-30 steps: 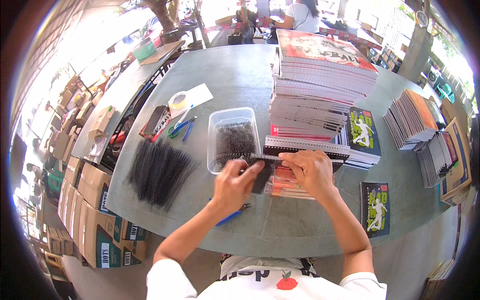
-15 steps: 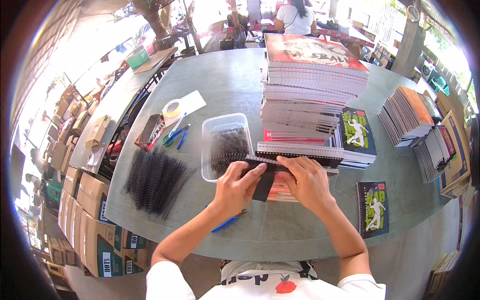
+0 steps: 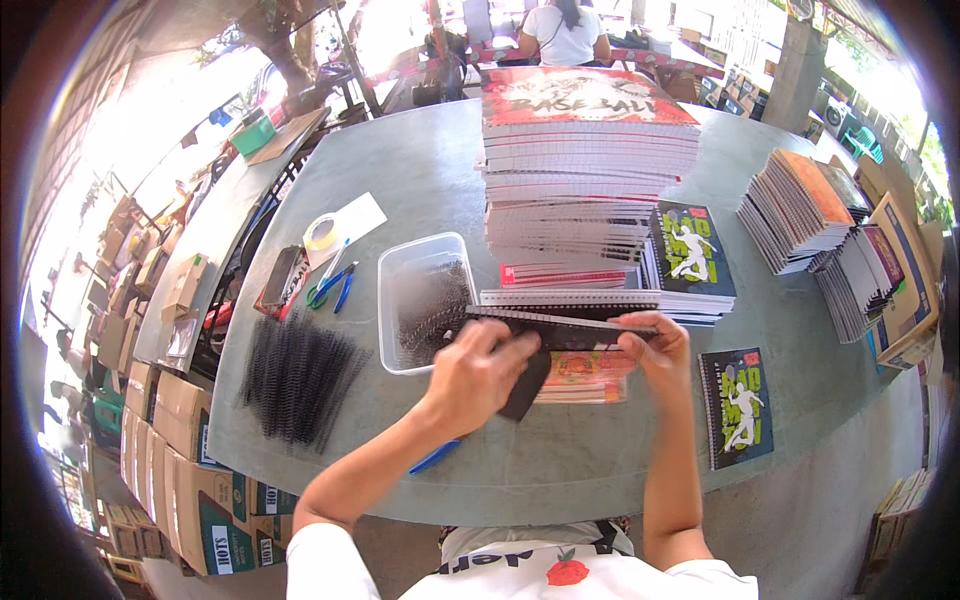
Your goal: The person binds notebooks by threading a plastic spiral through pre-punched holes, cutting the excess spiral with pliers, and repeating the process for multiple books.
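"Where's the dark booklet (image 3: pixel 580 335)?"
"Over the table (image 3: pixel 590 460), in from its front edge. The right hand (image 3: pixel 660 350) pinches one end; the left hand (image 3: pixel 480 372) blurs, grip unclear."
"Room?"
"Tabletop stretches rightward to one notebook (image 3: pixel 738 410); one tub (image 3: pixel 390 290) stands leftward."

Black-covered notebook (image 3: pixel 526 393), black coils (image 3: pixel 302 385), red-and-white top cover (image 3: pixel 585 97), grey-green tabletop (image 3: pixel 410 160)
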Motion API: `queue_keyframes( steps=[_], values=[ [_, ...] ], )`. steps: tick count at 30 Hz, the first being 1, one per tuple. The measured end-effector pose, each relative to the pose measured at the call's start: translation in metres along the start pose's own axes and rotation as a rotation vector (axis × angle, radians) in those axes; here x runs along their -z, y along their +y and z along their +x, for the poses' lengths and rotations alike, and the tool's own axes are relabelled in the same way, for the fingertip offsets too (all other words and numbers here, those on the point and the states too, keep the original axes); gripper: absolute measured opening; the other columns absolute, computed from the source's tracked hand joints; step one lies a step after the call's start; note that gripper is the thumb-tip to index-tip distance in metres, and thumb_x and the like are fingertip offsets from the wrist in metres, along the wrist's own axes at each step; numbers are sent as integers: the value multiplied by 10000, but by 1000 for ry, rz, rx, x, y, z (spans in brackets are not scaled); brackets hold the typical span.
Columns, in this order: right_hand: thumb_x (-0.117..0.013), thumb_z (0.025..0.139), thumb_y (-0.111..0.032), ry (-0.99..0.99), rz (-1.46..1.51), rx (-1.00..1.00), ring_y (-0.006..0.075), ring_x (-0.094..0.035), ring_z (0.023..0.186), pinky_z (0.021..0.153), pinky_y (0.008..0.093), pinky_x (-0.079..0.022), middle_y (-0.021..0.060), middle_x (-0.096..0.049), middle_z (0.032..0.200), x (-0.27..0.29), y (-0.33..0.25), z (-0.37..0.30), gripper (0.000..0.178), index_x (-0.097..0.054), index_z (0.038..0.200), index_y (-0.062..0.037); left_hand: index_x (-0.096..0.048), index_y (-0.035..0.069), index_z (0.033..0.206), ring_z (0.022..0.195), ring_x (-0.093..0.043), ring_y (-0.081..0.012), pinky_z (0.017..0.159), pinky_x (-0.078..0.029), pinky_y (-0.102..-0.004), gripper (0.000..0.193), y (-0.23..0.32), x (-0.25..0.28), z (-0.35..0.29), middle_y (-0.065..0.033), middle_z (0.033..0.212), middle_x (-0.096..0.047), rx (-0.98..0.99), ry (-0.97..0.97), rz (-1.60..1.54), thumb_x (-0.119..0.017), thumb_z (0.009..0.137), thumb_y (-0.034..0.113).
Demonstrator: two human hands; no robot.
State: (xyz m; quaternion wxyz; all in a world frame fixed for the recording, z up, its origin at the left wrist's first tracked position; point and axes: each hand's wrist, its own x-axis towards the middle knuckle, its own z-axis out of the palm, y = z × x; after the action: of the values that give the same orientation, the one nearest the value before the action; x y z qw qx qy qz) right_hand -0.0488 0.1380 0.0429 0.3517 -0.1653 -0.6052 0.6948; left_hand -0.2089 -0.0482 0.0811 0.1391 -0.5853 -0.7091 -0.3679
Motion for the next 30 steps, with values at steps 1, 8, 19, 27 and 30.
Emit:
queue_keyframes(
  steps=[1, 8, 19, 27, 30],
  values=[
    [-723, 784, -77, 93, 173, 1, 93, -601, 750, 667, 235, -494, 46, -663, 840, -4, 6, 2, 157, -660, 887, 24, -677, 85, 990, 807, -553, -262, 748, -467, -354, 297, 5, -1, 3, -85, 876, -580, 4, -124, -58, -706, 699, 31],
    [-714, 816, -158, 68, 184, 64, 49, -530, 743, 669, 198, -409, -2, -633, 804, -11, 19, 2, 200, -660, 910, 10, -670, 72, 949, 803, -575, -251, 706, -482, -356, 236, 12, -6, 12, -89, 867, -589, 49, -240, -23, -694, 716, 44],
    [-699, 829, -137, -9, 165, 13, 11, -475, 647, 550, 175, -387, -30, -609, 761, -5, 20, -3, 200, -659, 966, 4, -663, 106, 946, 769, -572, -248, 614, -490, -358, 234, 20, 16, 50, -56, 797, -519, -54, 300, 63, -696, 717, 71],
    [-663, 850, -87, -32, 204, 40, 7, -516, 633, 545, 167, -415, -26, -616, 749, -5, 19, -11, 167, -648, 985, 10, -672, 119, 903, 717, -575, -240, 619, -489, -373, 195, 27, 5, 57, -54, 819, -567, -39, 326, 7, -703, 713, 89],
    [-645, 870, -123, 4, 275, 46, 24, -550, 723, 608, 169, -450, -8, -631, 812, -11, 18, -11, 197, -634, 1012, 13, -656, 63, 920, 772, -597, -198, 675, -494, -337, 203, 35, -20, 38, -73, 852, -592, -22, -94, -4, -712, 725, 69]
  ],
)
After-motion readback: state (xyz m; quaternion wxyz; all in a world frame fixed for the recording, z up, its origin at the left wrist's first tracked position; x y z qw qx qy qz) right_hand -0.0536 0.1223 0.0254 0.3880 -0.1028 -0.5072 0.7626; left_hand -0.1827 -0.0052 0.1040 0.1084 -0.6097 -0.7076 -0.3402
